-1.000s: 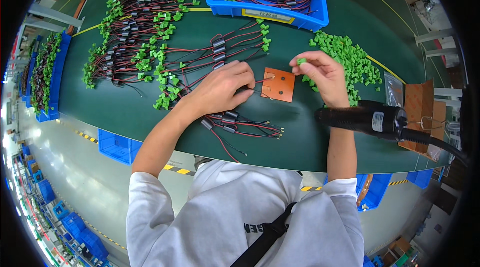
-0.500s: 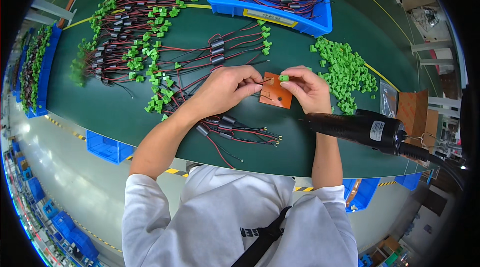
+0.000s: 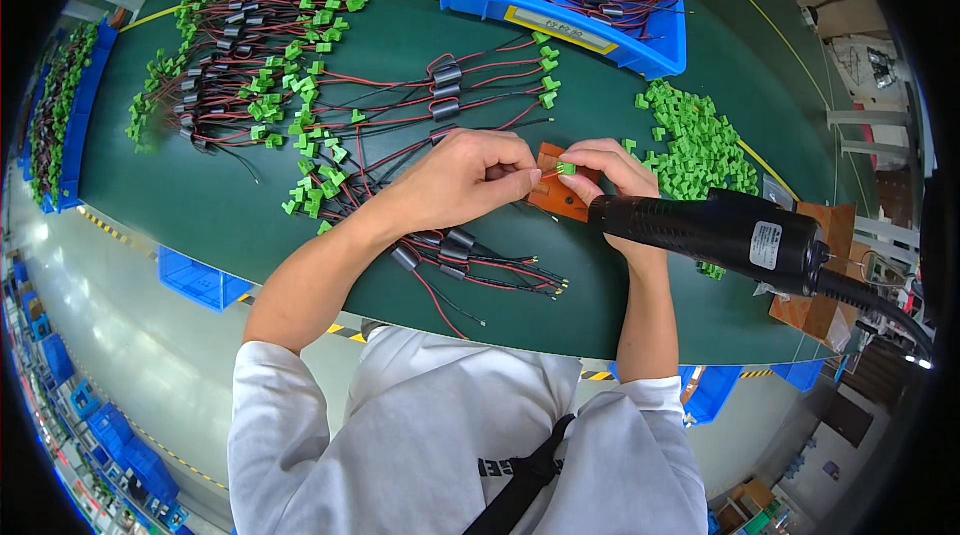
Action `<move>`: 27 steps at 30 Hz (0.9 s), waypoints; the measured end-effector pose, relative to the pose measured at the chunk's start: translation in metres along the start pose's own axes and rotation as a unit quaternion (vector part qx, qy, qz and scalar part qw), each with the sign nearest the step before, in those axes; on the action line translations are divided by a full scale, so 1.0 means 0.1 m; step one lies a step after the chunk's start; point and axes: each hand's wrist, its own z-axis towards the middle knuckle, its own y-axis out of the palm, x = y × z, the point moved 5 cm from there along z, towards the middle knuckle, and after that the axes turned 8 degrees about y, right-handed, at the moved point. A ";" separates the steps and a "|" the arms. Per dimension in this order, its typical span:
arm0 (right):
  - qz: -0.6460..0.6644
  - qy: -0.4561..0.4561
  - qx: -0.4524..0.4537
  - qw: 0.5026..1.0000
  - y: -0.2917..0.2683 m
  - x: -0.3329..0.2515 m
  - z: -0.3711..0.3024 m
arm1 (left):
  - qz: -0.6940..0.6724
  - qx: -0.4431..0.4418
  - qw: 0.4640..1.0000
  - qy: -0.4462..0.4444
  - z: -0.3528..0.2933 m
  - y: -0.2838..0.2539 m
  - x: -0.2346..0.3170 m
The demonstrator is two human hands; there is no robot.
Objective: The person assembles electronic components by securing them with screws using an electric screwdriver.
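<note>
My left hand (image 3: 470,175) is closed in a pinch on a thin red-and-black wire, whose end reaches toward a small green terminal connector (image 3: 567,168). That connector sits between the fingertips of my right hand (image 3: 620,175); whether the wire end is inside it is too small to tell. Both hands are over an orange square plate (image 3: 556,201) with dark holes, lying on the table. In front of my right wrist hangs a black electric screwdriver (image 3: 715,235), its tip end close to the connector hand and hiding part of that hand.
Loose green connectors (image 3: 700,140) lie piled at right. A blue bin (image 3: 560,25) of wire harnesses stands at the back. Wired harnesses with black ferrite cores (image 3: 445,90) spread across the green table (image 3: 270,225). More bare-ended wires (image 3: 490,270) lie near my left forearm.
The wire end in my left hand and the green connector have come together over the orange plate. The screwdriver now appears higher and covers more of my right hand. The whole view has shifted slightly.
</note>
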 end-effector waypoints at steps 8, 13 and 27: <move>-0.029 -0.019 -0.004 0.999 -0.01 -0.06 0.01 | 0.014 0.012 0.999 -0.027 -0.01 0.00 -0.01; -0.037 -0.018 -0.006 0.999 -0.01 -0.09 0.00 | 0.043 0.011 0.999 -0.005 -0.01 -0.02 0.04; -0.098 -0.029 -0.021 0.995 0.06 -0.11 -0.06 | 0.109 -0.005 0.994 0.030 -0.02 -0.03 0.03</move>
